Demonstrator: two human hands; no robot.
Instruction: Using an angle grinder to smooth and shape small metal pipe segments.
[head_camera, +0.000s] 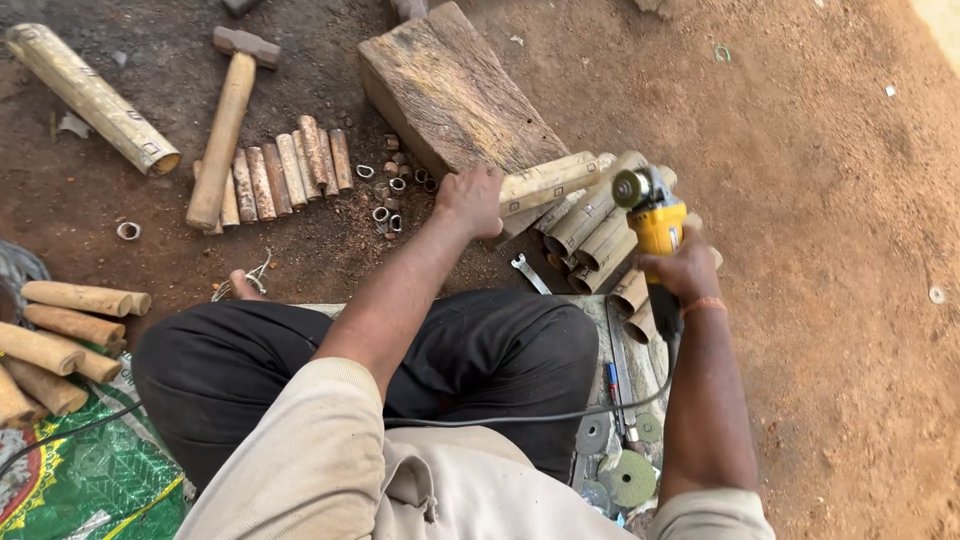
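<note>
Sanding step, judged about to start: left hand (470, 200) closed on wooden handle blank (550, 182) atop wood block (450, 95), right hand (683, 268) gripping yellow angle grinder (652, 210) just beside; disc to wood wanted.

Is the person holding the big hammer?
No, the hammer lies alone on the dirt; the right hand grips a yellow grinder.

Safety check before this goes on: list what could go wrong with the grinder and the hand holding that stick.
1. The left hand grips the wooden stick close to the angle grinder in the right hand; a slip could reach fingers.
2. The cord crosses the lap and might snag.
3. Both hands are bare.
</note>
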